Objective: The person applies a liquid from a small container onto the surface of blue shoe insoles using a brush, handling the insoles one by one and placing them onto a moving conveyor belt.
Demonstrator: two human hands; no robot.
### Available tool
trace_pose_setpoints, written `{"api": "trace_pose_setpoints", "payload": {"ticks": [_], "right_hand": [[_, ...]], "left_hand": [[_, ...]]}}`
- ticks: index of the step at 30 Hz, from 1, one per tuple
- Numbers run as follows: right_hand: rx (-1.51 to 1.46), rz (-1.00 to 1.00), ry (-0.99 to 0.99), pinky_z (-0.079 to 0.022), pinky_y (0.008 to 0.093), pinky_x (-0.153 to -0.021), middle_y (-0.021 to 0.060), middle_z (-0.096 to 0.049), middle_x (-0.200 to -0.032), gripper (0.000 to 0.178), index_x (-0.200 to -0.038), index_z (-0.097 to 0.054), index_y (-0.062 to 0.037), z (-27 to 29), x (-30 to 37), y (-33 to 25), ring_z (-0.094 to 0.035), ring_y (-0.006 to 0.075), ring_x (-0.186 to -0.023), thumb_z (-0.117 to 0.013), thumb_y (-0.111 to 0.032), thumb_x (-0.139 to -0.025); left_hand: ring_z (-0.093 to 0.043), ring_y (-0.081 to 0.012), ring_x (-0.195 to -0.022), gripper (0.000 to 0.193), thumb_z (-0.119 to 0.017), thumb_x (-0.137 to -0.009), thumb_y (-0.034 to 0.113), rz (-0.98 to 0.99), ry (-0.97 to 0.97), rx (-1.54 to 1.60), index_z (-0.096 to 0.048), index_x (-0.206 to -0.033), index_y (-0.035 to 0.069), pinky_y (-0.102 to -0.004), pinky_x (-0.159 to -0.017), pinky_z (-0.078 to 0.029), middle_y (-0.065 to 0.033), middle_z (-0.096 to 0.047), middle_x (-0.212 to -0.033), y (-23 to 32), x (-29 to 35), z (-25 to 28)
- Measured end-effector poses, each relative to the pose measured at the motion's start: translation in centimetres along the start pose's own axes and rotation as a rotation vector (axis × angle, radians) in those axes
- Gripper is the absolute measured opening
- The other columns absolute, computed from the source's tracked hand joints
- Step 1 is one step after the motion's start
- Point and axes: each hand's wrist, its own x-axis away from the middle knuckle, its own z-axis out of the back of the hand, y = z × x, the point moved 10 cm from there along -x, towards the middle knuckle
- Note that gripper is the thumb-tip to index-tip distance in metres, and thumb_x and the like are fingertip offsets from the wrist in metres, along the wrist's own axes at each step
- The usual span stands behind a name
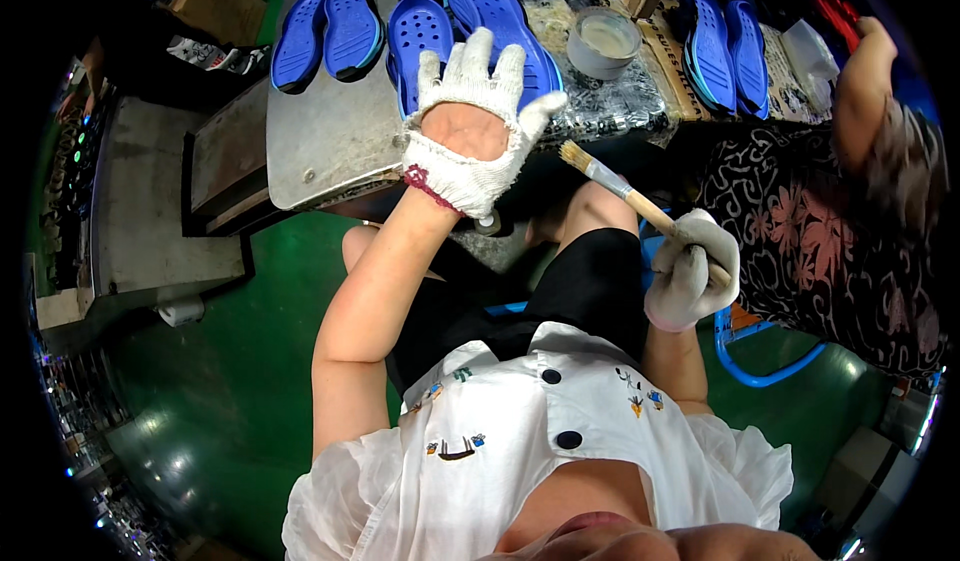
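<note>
My left hand, in a white knit glove worn through at the back, reaches over a pair of blue shoe soles, a left one with round holes and a right one. Its fingers are spread and seem to rest on the soles, though contact underneath is hidden. In my right hand, gloved in pale cloth, the fingers wrap around a wooden paintbrush. The brush points up and left, its bristles short of the table edge. Beyond it stands a round tub of whitish stuff.
Two more blue soles lie on the metal tabletop at left. Another pair sits right of the tub. A co-worker in a patterned garment is close on my right, beside a blue metal frame.
</note>
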Motion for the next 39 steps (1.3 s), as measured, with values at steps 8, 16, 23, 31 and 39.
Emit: {"api": "trace_pose_setpoints", "payload": {"ticks": [8,16,23,31,39], "right_hand": [[-0.048,0.017,0.019,-0.033,0.0212,-0.041,0.0089,-0.053,-0.056,0.022,-0.083,-0.058,0.0103,0.0,-0.4,0.1,-0.044,0.0108,-0.042,-0.042,0.01,-0.068],[-0.075,0.004,0.015,-0.032,0.0204,-0.042,0.008,-0.052,-0.054,0.021,-0.084,-0.057,0.0109,0.4,-0.5,0.1,-0.044,0.01,-0.042,-0.042,0.01,-0.069],[-0.112,0.026,-0.043,-0.031,0.019,-0.042,0.0068,-0.051,-0.056,0.017,-0.086,-0.057,0.0109,-0.9,-0.2,-0.1,-0.044,0.0085,-0.043,-0.044,0.008,-0.075],[-0.121,-0.021,-0.087,-0.03,0.02,-0.044,0.0051,-0.05,-0.055,0.014,-0.089,-0.057,0.0083,-1.5,0.0,0.2,-0.043,0.0086,-0.045,-0.047,0.004,-0.08],[-0.07,0.126,-0.189,-0.032,0.023,-0.052,0.0062,-0.053,-0.06,0.02,-0.097,-0.058,0.0079,-3.2,0.1,-1.6,-0.044,0.0111,-0.055,-0.049,-0.008,-0.09]], "left_hand": [[-0.058,-0.0355,-0.1,0.026,-0.065,-0.082,0.011,0.029,0.2,0.278,-0.06,-0.106,0.0,-0.0375,-0.088,-0.048,-0.0202,-0.059,-0.11,-2.1,-0.1,0.9],[-0.043,-0.0323,-0.121,0.047,-0.063,-0.082,0.04,0.536,0.243,-0.398,-0.057,-0.119,0.011,-0.043,-0.098,-0.04,-0.0186,-0.042,-0.133,-18.6,1.8,4.9],[-0.058,-0.0368,-0.09,0.031,-0.063,-0.08,0.033,0.786,-0.067,-0.107,-0.065,-0.084,0.003,-0.0417,-0.081,-0.045,-0.0201,-0.061,-0.094,-25.7,8.3,1.3],[-0.056,-0.0293,-0.105,0.064,-0.076,-0.074,0.037,0.814,0.374,-0.008,-0.052,-0.116,-0.005,-0.0353,-0.086,-0.049,-0.022,-0.046,-0.126,-23.0,14.3,6.8],[-0.056,-0.0227,-0.089,0.049,-0.05,-0.089,0.041,1.229,0.084,0.292,-0.059,-0.11,-0.003,-0.0352,-0.081,-0.043,-0.0114,-0.063,-0.098,-26.9,18.4,3.3]]}}
